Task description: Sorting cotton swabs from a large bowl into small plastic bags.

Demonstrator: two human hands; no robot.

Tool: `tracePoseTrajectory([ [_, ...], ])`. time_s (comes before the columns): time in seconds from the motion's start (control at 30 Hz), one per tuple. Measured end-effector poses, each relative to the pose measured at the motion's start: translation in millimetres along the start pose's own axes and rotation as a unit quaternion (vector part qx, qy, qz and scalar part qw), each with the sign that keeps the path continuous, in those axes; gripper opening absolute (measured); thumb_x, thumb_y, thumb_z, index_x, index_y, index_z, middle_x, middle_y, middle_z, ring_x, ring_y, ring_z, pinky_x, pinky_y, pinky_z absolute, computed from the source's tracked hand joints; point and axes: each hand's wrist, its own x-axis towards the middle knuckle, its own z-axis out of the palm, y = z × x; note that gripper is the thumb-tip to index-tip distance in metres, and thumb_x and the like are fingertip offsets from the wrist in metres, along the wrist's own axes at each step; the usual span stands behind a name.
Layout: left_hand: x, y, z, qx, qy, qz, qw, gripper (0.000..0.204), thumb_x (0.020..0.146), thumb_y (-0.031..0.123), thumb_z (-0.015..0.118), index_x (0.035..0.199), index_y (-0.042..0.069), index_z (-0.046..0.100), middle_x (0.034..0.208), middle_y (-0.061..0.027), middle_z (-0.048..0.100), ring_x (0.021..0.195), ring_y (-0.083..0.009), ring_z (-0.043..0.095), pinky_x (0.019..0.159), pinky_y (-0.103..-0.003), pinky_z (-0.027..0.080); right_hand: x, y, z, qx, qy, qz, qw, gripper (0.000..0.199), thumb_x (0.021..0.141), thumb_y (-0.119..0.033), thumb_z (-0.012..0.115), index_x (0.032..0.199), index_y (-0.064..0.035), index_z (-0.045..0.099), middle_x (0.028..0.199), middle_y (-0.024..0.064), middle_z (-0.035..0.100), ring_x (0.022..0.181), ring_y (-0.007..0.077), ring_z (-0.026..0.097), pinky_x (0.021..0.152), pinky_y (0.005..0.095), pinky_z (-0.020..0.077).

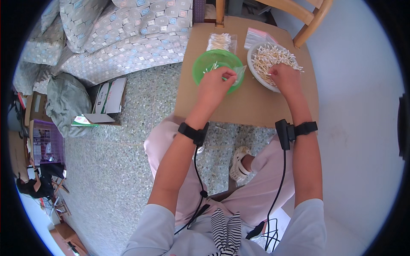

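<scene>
A green plastic basket [197, 64] stands on the cardboard-covered seat, with a few cotton swabs [212, 67] inside. Over its near side, my left hand [217, 81] is closed, thumb and fingertips pinching what looks like a clear plastic bag [241, 73]. To the right, a white bowl [256, 76] is heaped with loose cotton swabs [273, 57]. My right hand [287, 77] reaches over the bowl's near side with its fingers pinched. A white swab tip shows at those fingertips; how many swabs they hold is hidden.
Behind the basket lies a clear bag of bundled swabs [219, 42]. Flat zip bags [257, 38] lie partly under the bowl. A wooden chair frame [305, 17] and white wall [354, 111] bound the right. Leftward are a patterned sofa [128, 47] and an opened carton [110, 97].
</scene>
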Motion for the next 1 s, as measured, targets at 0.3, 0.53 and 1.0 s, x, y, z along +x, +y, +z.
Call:
tracePoseTrajectory([
  [0.3, 6.2, 0.8, -3.2, -0.002, 0.025, -0.047, 0.999, 0.027, 0.091, 0.028, 0.065, 0.1, 0.003, 0.07, 0.08, -0.0062, 0.068, 0.074, -0.0127, 0.062, 0.069, -0.028, 0.048, 8.8, 2.6, -12.1, 0.006, 0.178, 0.026, 0.984, 0.013, 0.086, -0.02, 0.065, 0.094, -0.0174, 0.075, 0.088, 0.0095, 0.071, 0.084, 0.0278, 0.068, 0.075, 0.0421, 0.05],
  [0.53, 4.9, 34.9, -19.8, -0.097, 0.038, 0.034, 0.994, 0.025, 0.091, 0.022, 0.068, 0.111, 0.007, 0.069, 0.093, -0.0027, 0.068, 0.08, -0.0104, 0.059, 0.072, -0.027, 0.047, -5.4, -52.6, -58.0, 0.397, 0.247, 0.022, 0.884, 0.02, 0.089, -0.017, 0.069, 0.107, -0.0076, 0.071, 0.095, 0.0064, 0.073, 0.082, 0.0151, 0.068, 0.075, 0.0304, 0.0526],
  [1.0, -8.6, 44.6, -26.4, -0.061, -0.011, 0.133, 0.989, 0.017, 0.092, 0.011, 0.065, 0.103, 0.002, 0.072, 0.096, -0.0066, 0.07, 0.085, -0.0135, 0.062, 0.077, -0.026, 0.048, -33.7, -111.3, -71.5, 0.531, 0.068, -0.138, 0.833, 0.018, 0.085, -0.014, 0.071, 0.101, -0.0042, 0.072, 0.096, 0.0039, 0.071, 0.09, 0.013, 0.065, 0.08, 0.0272, 0.0507],
])
